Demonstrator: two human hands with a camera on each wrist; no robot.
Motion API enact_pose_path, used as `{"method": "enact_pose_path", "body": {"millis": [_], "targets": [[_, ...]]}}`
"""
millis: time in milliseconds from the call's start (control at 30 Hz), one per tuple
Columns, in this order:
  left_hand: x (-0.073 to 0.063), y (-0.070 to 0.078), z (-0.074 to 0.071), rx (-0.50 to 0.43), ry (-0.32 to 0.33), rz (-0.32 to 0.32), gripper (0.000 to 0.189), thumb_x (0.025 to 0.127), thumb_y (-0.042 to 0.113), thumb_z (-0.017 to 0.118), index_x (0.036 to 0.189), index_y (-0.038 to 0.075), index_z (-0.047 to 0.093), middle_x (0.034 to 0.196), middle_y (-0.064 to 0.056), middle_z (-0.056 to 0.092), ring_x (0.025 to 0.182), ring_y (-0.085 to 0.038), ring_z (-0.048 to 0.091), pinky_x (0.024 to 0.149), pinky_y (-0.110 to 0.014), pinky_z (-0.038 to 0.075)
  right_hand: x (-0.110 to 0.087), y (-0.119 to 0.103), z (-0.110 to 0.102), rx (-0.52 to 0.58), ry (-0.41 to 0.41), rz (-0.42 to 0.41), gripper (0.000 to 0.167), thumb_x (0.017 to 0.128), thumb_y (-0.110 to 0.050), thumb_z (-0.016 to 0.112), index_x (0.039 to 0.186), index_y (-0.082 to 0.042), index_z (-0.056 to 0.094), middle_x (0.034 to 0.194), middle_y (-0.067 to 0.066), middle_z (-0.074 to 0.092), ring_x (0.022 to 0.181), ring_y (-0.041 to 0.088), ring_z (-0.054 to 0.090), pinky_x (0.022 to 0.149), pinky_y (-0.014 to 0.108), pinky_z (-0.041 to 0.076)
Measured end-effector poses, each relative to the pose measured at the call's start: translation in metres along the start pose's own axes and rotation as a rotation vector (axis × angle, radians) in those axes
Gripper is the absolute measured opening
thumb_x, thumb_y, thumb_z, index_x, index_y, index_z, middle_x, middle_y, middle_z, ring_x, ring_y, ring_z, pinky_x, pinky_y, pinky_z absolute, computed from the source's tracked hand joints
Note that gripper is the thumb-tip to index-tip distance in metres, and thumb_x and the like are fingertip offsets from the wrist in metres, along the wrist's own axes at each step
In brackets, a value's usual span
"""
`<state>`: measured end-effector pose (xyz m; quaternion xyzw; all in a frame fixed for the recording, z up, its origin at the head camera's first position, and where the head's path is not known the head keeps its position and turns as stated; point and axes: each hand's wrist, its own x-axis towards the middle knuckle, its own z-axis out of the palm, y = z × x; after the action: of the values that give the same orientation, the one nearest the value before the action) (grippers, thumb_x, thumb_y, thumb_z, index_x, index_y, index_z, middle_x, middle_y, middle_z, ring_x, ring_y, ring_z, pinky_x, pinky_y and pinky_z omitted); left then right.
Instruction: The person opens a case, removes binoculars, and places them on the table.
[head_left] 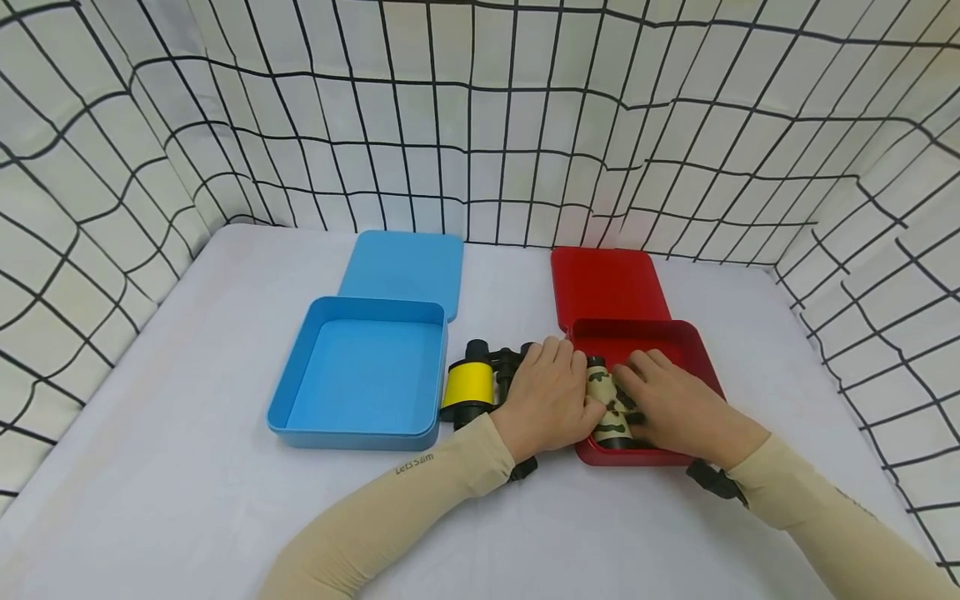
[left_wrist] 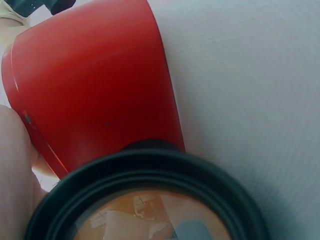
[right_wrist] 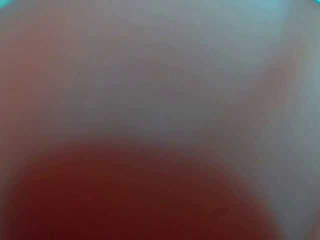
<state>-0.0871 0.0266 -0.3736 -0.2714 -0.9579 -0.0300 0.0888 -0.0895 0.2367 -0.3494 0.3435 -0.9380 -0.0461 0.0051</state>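
Camouflage-patterned binoculars [head_left: 604, 393] lie in the red box [head_left: 705, 367], one barrel showing along its left side. My right hand [head_left: 671, 408] reaches into the box and grips these binoculars from the right; it covers much of them. Over the box's left wall rests my left hand [head_left: 547, 400], its thumb against the camouflage barrel and its fingertips hard to make out. Beneath the left hand and wrist, black-and-yellow binoculars [head_left: 470, 383] lie on the table, partly hidden. In the left wrist view, their black-rimmed lens [left_wrist: 150, 165] appears beside the box's red wall [left_wrist: 95, 85].
To the left stands a light blue box [head_left: 375, 379] with nothing in it, its blue lid [head_left: 405, 267] behind. A red lid [head_left: 611, 287] lies behind the red box. Grid-patterned cloth walls [head_left: 487, 117] enclose the white table [head_left: 187, 400]. The right wrist view is badly blurred.
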Motion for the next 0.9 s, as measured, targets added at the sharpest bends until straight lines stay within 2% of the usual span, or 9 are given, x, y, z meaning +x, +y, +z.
{"method": "enact_pose_path", "body": {"millis": [267,533,900], "targets": [[-0.0005,-0.0002,0.0000,-0.004,0.006,0.000,0.031,0.096,0.044,0.050,0.101,0.013,0.055,0.091,-0.002,0.053,0.088,-0.016,0.045,0.075,-0.028,0.037,0.0005,0.0009,0.0004,-0.026,0.026,-0.021,0.081,0.061,-0.034,0.099,0.126,-0.005,0.063,0.105,0.009,0.061,0.096,0.023,0.055,0.082,0.036,0.058],[-0.0002,0.0001,-0.0003,0.006,0.008,0.006,0.031,0.097,0.043,0.049,0.101,0.013,0.055,0.091,-0.002,0.053,0.088,-0.016,0.045,0.075,-0.028,0.037,0.0005,0.0046,0.0007,-0.005,0.024,-0.014,0.081,0.059,-0.037,0.099,0.125,-0.011,0.062,0.104,0.006,0.059,0.101,0.023,0.054,0.088,0.041,0.055],[0.0000,-0.0001,0.0004,-0.005,0.010,0.003,0.030,0.097,0.042,0.049,0.101,0.013,0.055,0.091,-0.002,0.053,0.088,-0.016,0.045,0.075,-0.029,0.037,0.0004,0.0056,-0.0002,0.016,0.002,-0.002,0.080,0.059,-0.037,0.099,0.125,-0.013,0.060,0.107,0.006,0.057,0.105,0.023,0.052,0.082,0.036,0.059]]}}
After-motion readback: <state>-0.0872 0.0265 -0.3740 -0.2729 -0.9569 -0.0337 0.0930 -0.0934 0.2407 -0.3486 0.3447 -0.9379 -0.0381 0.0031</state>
